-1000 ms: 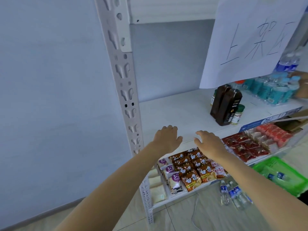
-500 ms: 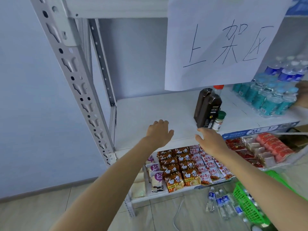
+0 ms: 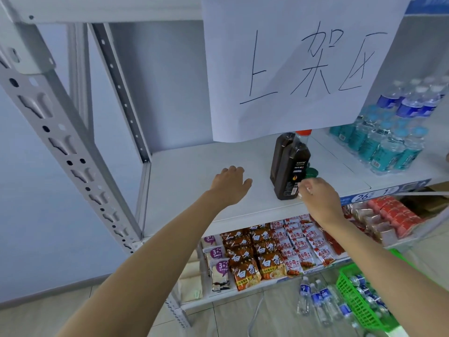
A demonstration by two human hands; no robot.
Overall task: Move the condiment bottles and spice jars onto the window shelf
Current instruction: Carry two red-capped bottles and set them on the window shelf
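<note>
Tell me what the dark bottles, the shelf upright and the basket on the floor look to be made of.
Dark bottles: probably glossy plastic, with soft highlights on moulded shoulders.
Shelf upright: apparently grey-painted metal, matte, with punched slots.
Green basket: likely moulded plastic, an open lattice.

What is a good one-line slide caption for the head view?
Right hand reaches the dark sauce bottles and green-capped spice jar on the white shelf; left hand hovers open.
</note>
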